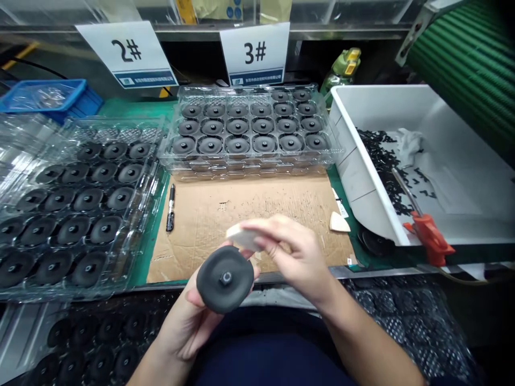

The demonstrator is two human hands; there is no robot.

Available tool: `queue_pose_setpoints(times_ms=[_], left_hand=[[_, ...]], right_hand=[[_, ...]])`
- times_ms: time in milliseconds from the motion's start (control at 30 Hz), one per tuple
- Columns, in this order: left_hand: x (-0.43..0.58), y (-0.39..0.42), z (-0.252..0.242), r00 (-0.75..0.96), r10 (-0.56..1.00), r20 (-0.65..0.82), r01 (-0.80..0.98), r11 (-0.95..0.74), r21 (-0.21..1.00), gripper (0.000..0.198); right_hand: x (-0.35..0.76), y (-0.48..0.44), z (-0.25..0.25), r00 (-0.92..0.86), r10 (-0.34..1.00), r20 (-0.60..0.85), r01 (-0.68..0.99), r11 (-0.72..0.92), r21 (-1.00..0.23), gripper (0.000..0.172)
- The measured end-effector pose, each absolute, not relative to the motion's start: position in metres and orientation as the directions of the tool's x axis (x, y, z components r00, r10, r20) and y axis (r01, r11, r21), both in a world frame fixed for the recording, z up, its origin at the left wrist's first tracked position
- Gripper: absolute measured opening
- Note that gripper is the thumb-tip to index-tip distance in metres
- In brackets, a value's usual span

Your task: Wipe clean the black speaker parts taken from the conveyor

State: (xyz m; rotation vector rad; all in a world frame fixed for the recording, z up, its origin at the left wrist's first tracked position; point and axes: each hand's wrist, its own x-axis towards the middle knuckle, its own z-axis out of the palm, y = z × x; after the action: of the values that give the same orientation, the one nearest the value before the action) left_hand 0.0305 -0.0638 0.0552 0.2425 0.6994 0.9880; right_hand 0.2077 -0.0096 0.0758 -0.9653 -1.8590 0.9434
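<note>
My left hand (193, 316) grips a black rounded disc-shaped part (213, 292) by its edges, and a small round stud shows at its centre. Just above and to the right, my right hand (295, 252) pinches a small white pad (241, 236) between thumb and fingers, close to the part's upper rim. Whether the pad touches the rim I cannot tell. Beneath both hands lies a brown cardboard sheet (281, 198). A similar off-white wedge-shaped pad (339, 222) rests on its right side, and a black pen (170, 209) lies on its left.
Clear trays of black parts stand at the back (249, 155) and left (139, 212). A white bin (362, 182) on the right holds small black pieces. An orange-handled tool (432, 238) sits at its near edge. A green ribbed hose (470, 69) hangs above.
</note>
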Motion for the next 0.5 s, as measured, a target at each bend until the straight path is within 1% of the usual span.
queue_pose_setpoints(times_ms=[33, 67, 100, 167, 233, 267, 333, 367, 433, 467, 500], left_hand=[[0.030, -0.064, 0.058, 0.362, 0.831, -0.422, -0.690, 0.543, 0.478, 0.062], [0.030, -0.064, 0.060, 0.370, 0.829, -0.420, -0.698, 0.546, 0.463, 0.061], [0.030, -0.064, 0.061, 0.375, 0.825, -0.423, -0.704, 0.550, 0.449, 0.059], [0.031, -0.064, 0.062, 0.375, 0.820, -0.433, -0.709, 0.554, 0.436, 0.057], [0.034, -0.064, 0.061, 0.384, 0.811, -0.442, -0.699, 0.568, 0.434, 0.058], [0.036, -0.063, 0.060, 0.392, 0.806, -0.443, -0.691, 0.576, 0.437, 0.059], [0.040, -0.062, 0.060, 0.410, 0.798, -0.441, -0.672, 0.591, 0.445, 0.060], [0.042, -0.061, 0.061, 0.418, 0.796, -0.437, -0.665, 0.596, 0.449, 0.061], [0.046, -0.060, 0.063, 0.431, 0.797, -0.424, -0.656, 0.599, 0.459, 0.060], [0.048, -0.061, 0.063, 0.435, 0.795, -0.423, -0.650, 0.602, 0.464, 0.059], [0.050, -0.061, 0.063, 0.434, 0.791, -0.431, -0.638, 0.608, 0.473, 0.058]], right_hand=[[0.211, -0.011, 0.064, -0.287, 0.931, 0.226, 0.307, 0.313, -0.899, 0.027], [0.214, -0.014, 0.051, -0.226, 0.961, 0.159, 0.368, 0.235, -0.900, 0.027], [0.218, -0.020, 0.036, -0.207, 0.971, 0.117, 0.429, 0.198, -0.881, 0.029], [0.223, -0.033, 0.005, -0.274, 0.958, 0.080, 0.505, 0.214, -0.836, 0.030], [0.228, -0.044, -0.018, -0.344, 0.937, 0.065, 0.520, 0.248, -0.817, 0.029], [0.230, -0.047, -0.023, -0.352, 0.934, 0.061, 0.518, 0.248, -0.819, 0.027], [0.235, -0.046, -0.016, -0.300, 0.952, 0.060, 0.520, 0.215, -0.827, 0.027], [0.237, -0.044, -0.004, -0.246, 0.967, 0.066, 0.518, 0.189, -0.834, 0.027], [0.240, -0.038, 0.032, -0.140, 0.981, 0.136, 0.494, 0.188, -0.849, 0.028], [0.240, -0.035, 0.051, -0.110, 0.972, 0.206, 0.460, 0.234, -0.857, 0.029], [0.239, -0.033, 0.069, -0.144, 0.935, 0.323, 0.430, 0.354, -0.831, 0.031]])
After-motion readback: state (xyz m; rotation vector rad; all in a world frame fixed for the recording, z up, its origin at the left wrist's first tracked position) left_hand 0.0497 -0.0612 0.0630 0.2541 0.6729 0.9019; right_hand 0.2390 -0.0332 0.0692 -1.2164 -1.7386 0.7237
